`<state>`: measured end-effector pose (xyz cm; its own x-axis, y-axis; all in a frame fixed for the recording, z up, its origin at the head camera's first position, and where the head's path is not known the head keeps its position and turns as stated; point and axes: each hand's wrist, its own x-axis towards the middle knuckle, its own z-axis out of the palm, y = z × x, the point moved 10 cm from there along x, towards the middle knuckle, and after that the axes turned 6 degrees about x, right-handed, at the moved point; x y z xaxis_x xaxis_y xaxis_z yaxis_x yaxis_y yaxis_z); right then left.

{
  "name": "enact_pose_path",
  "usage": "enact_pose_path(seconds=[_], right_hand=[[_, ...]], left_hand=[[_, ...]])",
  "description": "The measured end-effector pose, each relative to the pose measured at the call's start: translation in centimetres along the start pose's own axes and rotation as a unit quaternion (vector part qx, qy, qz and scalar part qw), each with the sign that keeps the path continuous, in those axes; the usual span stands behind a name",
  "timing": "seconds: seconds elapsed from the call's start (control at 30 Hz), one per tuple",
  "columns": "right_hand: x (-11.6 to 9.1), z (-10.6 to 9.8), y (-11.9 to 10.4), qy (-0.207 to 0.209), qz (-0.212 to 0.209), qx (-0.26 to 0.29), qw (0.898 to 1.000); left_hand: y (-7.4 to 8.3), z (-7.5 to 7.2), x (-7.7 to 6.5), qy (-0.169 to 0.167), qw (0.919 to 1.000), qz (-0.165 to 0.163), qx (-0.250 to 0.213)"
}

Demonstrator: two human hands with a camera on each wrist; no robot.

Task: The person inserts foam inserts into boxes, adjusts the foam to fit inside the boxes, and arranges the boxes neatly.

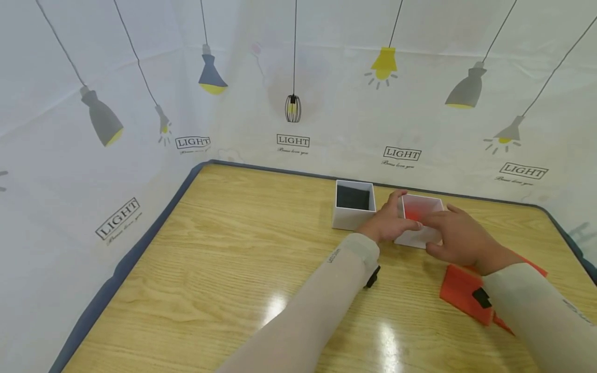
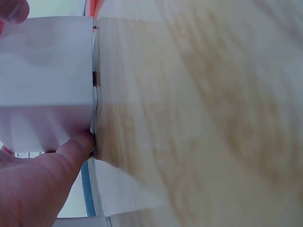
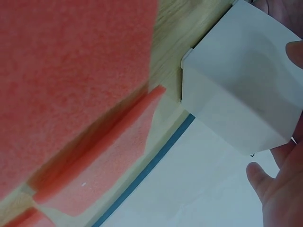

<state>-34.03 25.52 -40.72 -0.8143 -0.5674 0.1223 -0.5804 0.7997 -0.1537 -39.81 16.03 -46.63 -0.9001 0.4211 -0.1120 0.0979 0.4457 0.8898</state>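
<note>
Two open-topped white boxes stand near the table's back edge. My left hand (image 1: 388,221) grips the right-hand white box (image 1: 415,238) from its left side, thumb across the near face and a finger at the far corner. Red cloth (image 1: 414,210) shows inside that box. At its right side is my right hand (image 1: 459,238), fingers bent over the rim and the thumb (image 3: 295,53) in front of the near face. Those fingertips are partly hidden, so whether they pinch anything cannot be seen. Just left of my left hand, the other white box (image 1: 347,219) holds dark folded cloth (image 1: 353,198).
Folded red cloths (image 1: 464,292) lie on the wooden table (image 1: 210,269) under my right forearm, partly covered by the sleeve. A white curtain (image 1: 336,119) printed with lamps rises behind the table's blue-edged back and sides.
</note>
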Motion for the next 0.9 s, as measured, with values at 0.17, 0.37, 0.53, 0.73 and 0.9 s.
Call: enact_pose_path(seconds=[0.17,0.37,0.53,0.73,0.9], right_hand=[[0.2,0.4,0.3,-0.013,0.01,-0.003,1.0],[0.0,-0.1,0.3,-0.001,0.021,0.016,1.0],[-1.2,-1.5,0.8,0.07,0.037,0.068,0.995],[-3.4,-2.7,1.8,0.107,0.099,0.139,0.98],[-5.2,-3.9,1.5,0.145,0.097,0.179,0.968]], left_hand=[[-0.2,0.0,0.0,0.003,1.0,-0.005,0.003],[-0.2,0.0,0.0,-0.003,1.0,-0.002,-0.005],[-0.4,0.1,0.1,-0.006,1.0,-0.003,-0.007],[-0.4,0.1,-0.1,-0.004,0.9998,-0.012,-0.014],[-0.4,0.0,0.0,0.0,0.9998,-0.006,-0.017]])
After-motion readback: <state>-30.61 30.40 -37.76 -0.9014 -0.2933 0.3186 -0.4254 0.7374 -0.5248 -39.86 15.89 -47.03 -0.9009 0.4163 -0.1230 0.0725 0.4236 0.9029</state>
